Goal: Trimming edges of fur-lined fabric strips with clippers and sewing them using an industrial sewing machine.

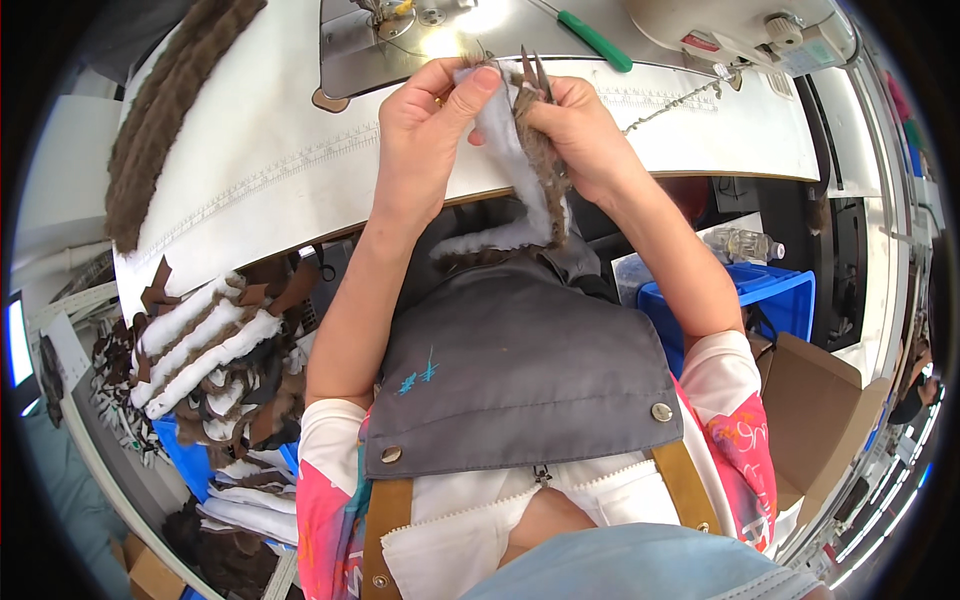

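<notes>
My left hand (pixel 428 130) pinches the upper end of a fur strip (pixel 528 180), white on one side and brown on the other, with its thumb on top. The strip hangs past the table's front edge and bends to the left over my lap. My right hand (pixel 588 135) closes around small snips (pixel 536 74), whose two blades point up and stand slightly apart. Its fingers also rest against the strip's brown fur edge. The palm hides the handle of the snips. Both hands are close together, in front of the sewing machine's metal bed (pixel 390 60).
Brown fur strips (pixel 180 110) lie on the white tabletop (pixel 280 140) at left. A green-handled tool (pixel 597 42) rests near the sewing machine head (pixel 745 30). Fur pieces (pixel 215 345) are heaped lower left. At right are a blue bin (pixel 785 300), a bottle (pixel 742 245) and a cardboard box (pixel 825 410).
</notes>
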A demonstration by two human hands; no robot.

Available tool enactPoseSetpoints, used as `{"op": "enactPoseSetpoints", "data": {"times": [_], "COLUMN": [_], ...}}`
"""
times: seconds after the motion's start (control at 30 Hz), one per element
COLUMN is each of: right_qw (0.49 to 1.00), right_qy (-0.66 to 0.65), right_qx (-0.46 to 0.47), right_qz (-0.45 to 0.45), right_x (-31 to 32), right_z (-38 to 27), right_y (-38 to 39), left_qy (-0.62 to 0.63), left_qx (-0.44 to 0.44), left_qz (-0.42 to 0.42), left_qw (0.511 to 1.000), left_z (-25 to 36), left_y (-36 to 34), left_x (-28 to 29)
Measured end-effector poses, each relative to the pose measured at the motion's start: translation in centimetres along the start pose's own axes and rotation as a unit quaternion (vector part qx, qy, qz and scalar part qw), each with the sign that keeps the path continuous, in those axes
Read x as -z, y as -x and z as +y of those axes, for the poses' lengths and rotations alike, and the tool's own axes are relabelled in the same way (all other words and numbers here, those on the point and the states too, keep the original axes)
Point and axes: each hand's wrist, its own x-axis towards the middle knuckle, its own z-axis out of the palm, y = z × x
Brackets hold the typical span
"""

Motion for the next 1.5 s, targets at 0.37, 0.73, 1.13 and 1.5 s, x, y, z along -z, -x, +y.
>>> {"op": "enactPoseSetpoints", "data": {"times": [0.37, 0.73, 1.13, 1.5], "right_qw": [0.99, 0.986, 0.988, 0.997], "right_qy": [-0.041, -0.022, 0.046, 0.05], "right_qx": [-0.122, -0.161, -0.141, 0.022], "right_qz": [-0.052, -0.032, -0.029, 0.06], "right_x": [0.3, 0.2, 0.5, 1.7], "right_z": [-0.1, 0.2, 0.9, -1.3], "right_y": [0.6, 1.2, 0.8, -0.2], "left_qy": [-0.04, -0.095, -0.039, -0.146], "left_qx": [-0.038, -0.008, -0.006, 0.148], "left_qz": [0.001, -0.016, 0.007, -0.115], "left_qw": [0.998, 0.995, 0.999, 0.971], "left_z": [0.3, 0.6, -1.3, 0.3], "left_y": [-0.3, 1.0, 0.1, 3.7], "left_x": [-0.5, -1.3, -0.2, -1.2]}}
